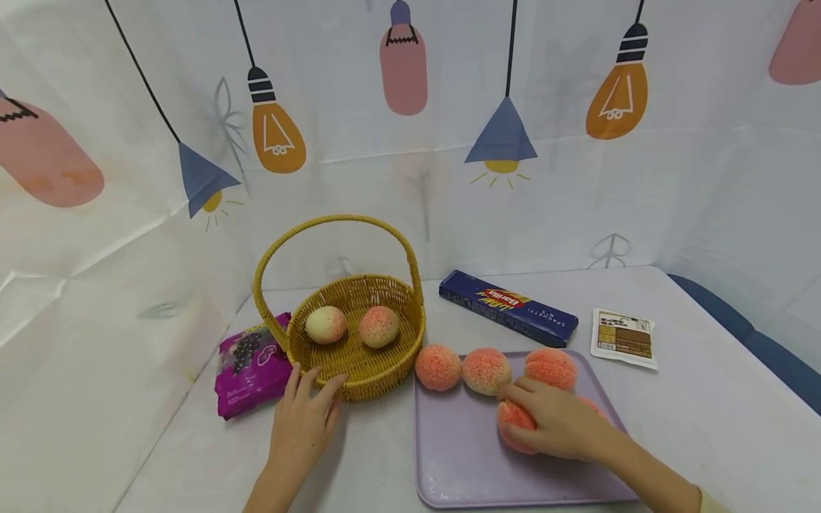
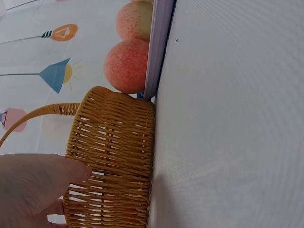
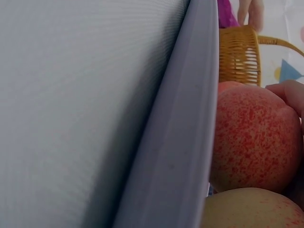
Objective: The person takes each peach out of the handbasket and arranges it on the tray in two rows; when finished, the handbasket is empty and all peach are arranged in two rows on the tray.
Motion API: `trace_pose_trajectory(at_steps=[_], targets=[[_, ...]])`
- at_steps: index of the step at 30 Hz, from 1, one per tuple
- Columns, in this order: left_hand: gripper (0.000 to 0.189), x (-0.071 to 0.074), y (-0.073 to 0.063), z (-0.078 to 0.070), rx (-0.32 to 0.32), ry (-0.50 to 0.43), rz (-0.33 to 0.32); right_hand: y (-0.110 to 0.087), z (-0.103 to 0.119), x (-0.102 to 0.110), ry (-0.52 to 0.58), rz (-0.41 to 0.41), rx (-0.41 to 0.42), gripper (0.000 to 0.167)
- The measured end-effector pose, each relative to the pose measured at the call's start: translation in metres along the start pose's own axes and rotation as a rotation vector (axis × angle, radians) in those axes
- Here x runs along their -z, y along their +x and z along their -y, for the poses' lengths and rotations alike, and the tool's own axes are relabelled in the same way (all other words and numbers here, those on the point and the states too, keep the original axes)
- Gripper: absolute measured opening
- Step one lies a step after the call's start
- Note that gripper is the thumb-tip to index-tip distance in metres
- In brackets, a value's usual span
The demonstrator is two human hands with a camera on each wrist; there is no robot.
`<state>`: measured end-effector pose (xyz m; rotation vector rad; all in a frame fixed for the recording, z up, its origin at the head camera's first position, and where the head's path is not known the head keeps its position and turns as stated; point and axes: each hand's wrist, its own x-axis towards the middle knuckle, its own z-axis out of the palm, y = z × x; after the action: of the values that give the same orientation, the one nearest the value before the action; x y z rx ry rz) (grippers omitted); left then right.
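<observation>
My left hand (image 1: 301, 420) holds the near rim of a round yellow wicker basket (image 1: 359, 385), fingers at the rim. In the left wrist view the thumb (image 2: 76, 170) lies against the woven outer wall. Two pale peaches with pink blush, a left one (image 1: 326, 325) and a right one (image 1: 378, 326), sit inside the basket. Over a lilac tray (image 1: 462, 456), my right hand (image 1: 558, 420) grips a red-speckled peach (image 1: 513, 431), partly covered by the fingers. Other peaches (image 1: 438, 368) line the tray's far side, and one is mostly hidden behind the right hand.
A purple packet (image 1: 250, 370) lies at the basket's left. Behind the tray rests a blue spaghetti box (image 1: 507, 308), with a small white-and-brown packet (image 1: 623, 338) to its right. The basket's tall handle (image 1: 340, 218) arches upward. A patterned cloth (image 1: 359, 164) hangs behind the table.
</observation>
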<state>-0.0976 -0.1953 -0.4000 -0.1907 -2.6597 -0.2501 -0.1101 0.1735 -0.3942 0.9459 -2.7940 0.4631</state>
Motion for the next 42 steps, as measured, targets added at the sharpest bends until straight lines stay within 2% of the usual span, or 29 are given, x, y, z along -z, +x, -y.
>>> trace_pose_trajectory(at_steps=[5,12,24,31,37,42], targets=[[0.035,-0.0001,0.0009,-0.0003,0.004,-0.001,0.01,0.001,-0.0026,0.0007,0.028,0.013,0.065,0.026],[0.035,0.0,-0.0003,-0.0004,-0.021,-0.001,-0.03,0.0016,-0.0045,0.0008,0.013,0.019,0.156,0.023],[0.036,0.0008,0.0012,0.0004,-0.007,-0.005,0.0,0.001,-0.0049,0.0005,0.037,0.03,0.174,0.021],[0.036,0.0015,0.0021,-0.0002,-0.002,-0.006,0.006,0.0007,-0.0047,0.0009,0.053,0.027,0.121,0.022],[0.036,0.0001,0.0014,0.0005,-0.016,-0.006,-0.011,0.0001,-0.006,-0.0005,0.091,-0.051,0.121,0.017],[0.036,0.0009,0.0012,0.0001,-0.018,0.0,-0.005,-0.0011,-0.0067,-0.0007,0.078,-0.126,0.159,0.018]])
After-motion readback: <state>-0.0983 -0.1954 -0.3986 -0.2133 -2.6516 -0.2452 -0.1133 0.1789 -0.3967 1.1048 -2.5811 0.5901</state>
